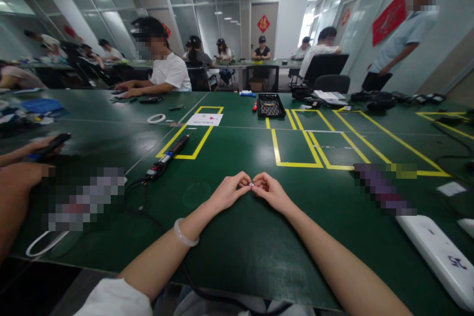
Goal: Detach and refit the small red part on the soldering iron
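Observation:
My left hand [230, 191] and my right hand [272, 192] meet above the green table [237, 256], thumbs and forefingers pinched. Between the fingertips is a tiny whitish piece with a touch of red [251, 184], too small to name; both hands appear to grip it. A pale bracelet [186, 233] circles my left wrist. To the left of my hands lies a black pen-shaped electric tool [168, 156] with a blue band and a thin metal tip, its cable running toward the table's front edge.
Beyond my hands sit a black tray of small parts [271, 106], a red-handled object [255, 105] and a paper sheet [205, 119]. Yellow tape outlines [299, 164] mark the table. A white power bank [437, 256] lies right. At left, a co-worker's hand [35, 148] holds a dark tool.

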Demonstrator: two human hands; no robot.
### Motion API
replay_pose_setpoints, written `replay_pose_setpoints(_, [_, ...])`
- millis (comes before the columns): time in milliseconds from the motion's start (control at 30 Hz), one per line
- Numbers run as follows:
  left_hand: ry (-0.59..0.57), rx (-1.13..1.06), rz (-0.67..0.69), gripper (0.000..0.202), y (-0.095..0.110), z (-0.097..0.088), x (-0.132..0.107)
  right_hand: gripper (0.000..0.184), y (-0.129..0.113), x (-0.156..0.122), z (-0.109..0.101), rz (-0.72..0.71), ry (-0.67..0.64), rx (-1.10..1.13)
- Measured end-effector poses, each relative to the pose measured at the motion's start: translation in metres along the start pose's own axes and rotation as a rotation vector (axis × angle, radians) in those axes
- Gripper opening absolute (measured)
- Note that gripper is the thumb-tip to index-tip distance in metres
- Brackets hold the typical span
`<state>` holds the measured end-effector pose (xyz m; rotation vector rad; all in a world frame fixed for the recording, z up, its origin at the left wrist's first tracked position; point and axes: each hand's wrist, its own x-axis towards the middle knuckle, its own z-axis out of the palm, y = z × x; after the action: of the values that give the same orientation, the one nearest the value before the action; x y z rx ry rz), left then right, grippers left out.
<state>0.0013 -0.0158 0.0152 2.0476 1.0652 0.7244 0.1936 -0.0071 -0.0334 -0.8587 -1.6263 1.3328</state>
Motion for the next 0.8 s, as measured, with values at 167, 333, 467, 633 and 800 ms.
replay_pose_setpoints(167, [-0.039, 0.029, 0.009, 0.024, -0.005, -0.008, 0.001, 0.027, 0.001, 0.000, 0.001, -0.008, -0.004, -0.042])
replay_pose_setpoints(333, [0.199, 0.420, -0.074, 0.046, -0.040, -0.066, -0.001, 0.029, 0.000, -0.001, -0.001, 0.004, 0.008, -0.066])
replay_pose_setpoints(467, [0.442, 0.866, -0.499, 0.064, -0.081, -0.136, -0.028, 0.028, -0.005, -0.002, -0.002, -0.009, 0.007, -0.135])
replay_pose_setpoints(633, [0.354, 0.827, -1.015, 0.063, -0.107, -0.189, -0.067, 0.026, -0.008, -0.003, -0.002, -0.018, 0.020, -0.224])
replay_pose_setpoints(800, [0.292, 0.802, -1.023, 0.051, -0.116, -0.199, -0.076, 0.027, -0.004, -0.001, -0.001, -0.005, 0.037, -0.227])
